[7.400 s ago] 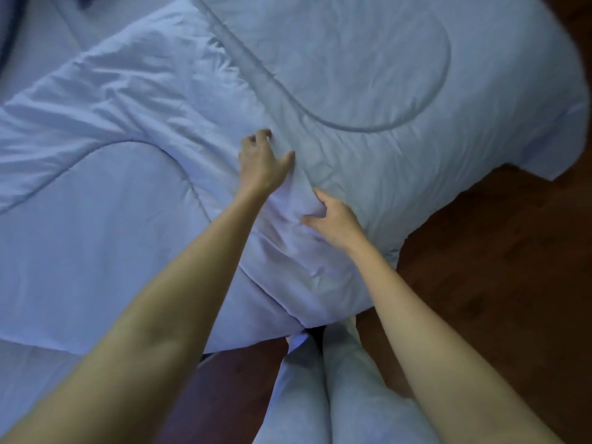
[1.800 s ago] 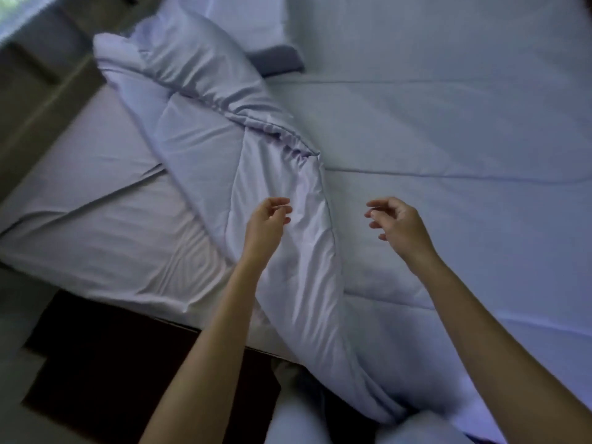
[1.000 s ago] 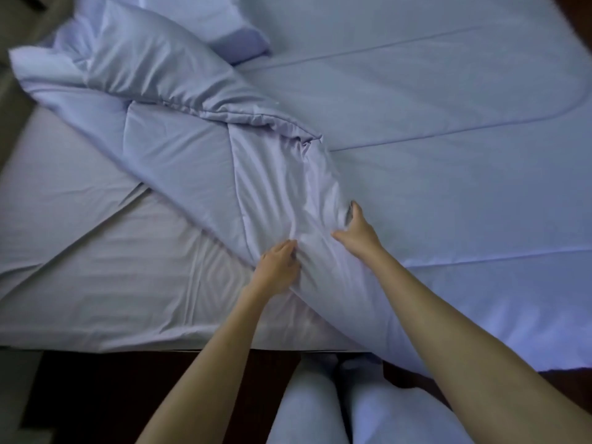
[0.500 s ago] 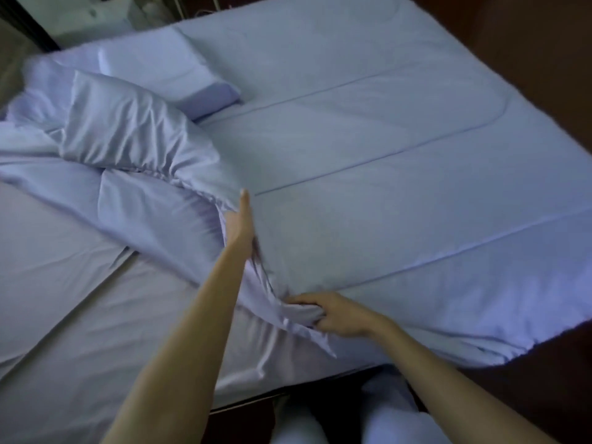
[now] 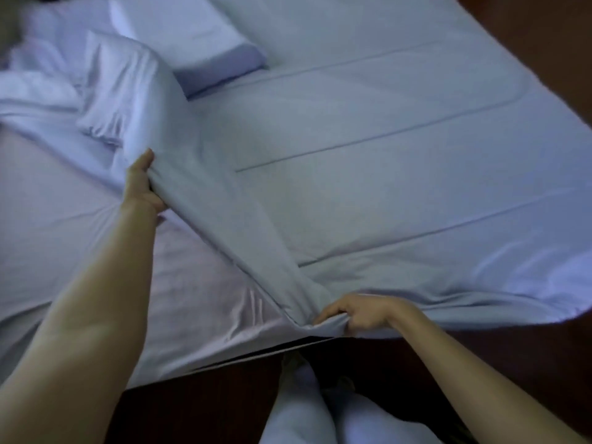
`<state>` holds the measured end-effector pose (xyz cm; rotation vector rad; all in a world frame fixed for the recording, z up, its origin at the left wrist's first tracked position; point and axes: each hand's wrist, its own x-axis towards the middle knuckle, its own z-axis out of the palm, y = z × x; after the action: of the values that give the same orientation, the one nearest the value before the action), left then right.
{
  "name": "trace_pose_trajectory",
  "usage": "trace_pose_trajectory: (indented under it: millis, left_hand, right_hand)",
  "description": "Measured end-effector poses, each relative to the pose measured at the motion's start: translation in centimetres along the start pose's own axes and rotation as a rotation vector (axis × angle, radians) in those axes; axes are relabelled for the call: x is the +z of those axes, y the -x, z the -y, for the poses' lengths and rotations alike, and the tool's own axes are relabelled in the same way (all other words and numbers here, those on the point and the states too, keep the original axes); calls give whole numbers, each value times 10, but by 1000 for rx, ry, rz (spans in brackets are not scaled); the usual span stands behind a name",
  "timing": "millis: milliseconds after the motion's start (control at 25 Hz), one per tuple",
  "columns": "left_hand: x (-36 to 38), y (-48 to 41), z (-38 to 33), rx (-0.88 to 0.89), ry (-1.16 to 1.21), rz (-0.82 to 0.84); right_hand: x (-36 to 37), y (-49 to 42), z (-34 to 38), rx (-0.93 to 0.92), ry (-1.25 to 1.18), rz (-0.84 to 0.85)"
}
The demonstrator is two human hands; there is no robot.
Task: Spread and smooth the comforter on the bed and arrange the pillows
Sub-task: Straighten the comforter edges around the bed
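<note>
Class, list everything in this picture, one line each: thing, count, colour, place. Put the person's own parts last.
comforter: one, light blue, spread on the right, left edge folded back
sheet: one, pale lilac, bare on the left
pillow: one, light blue, far end, top of view
floor: one, dark brown, along the near and right edges
legs: two, pale trousers, bottom edge
left hand: one, gripping the comforter's folded edge
right hand: one, pinching the comforter's near edge

dark floor point(image 5: 544, 33), possibly wood, at right and bottom edges
</note>
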<state>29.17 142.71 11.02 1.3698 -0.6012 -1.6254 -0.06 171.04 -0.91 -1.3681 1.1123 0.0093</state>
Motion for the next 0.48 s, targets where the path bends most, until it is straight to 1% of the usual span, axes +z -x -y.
trace_pose_trajectory:
  millis: [80, 160, 240, 280, 400, 480]
  left_hand:
    - [-49, 29, 5, 1, 47, -122]
    - [-110, 67, 14, 13, 105, -245]
    - [-167, 106, 35, 41, 146, -355]
    - [-188, 125, 50, 52, 161, -392]
    - [-243, 182, 110, 11, 232, -545]
    - [-279, 211, 155, -73, 220, -713]
  right_hand:
    - [7, 2, -4, 0, 70, 7]
    - [20, -3, -5, -19, 192, 8]
    - [27, -12, -7, -9, 173, 31]
    - [28, -18, -7, 3, 165, 16]
    - [29, -43, 6, 20, 250, -165]
    - [31, -60, 23, 47, 346, -236]
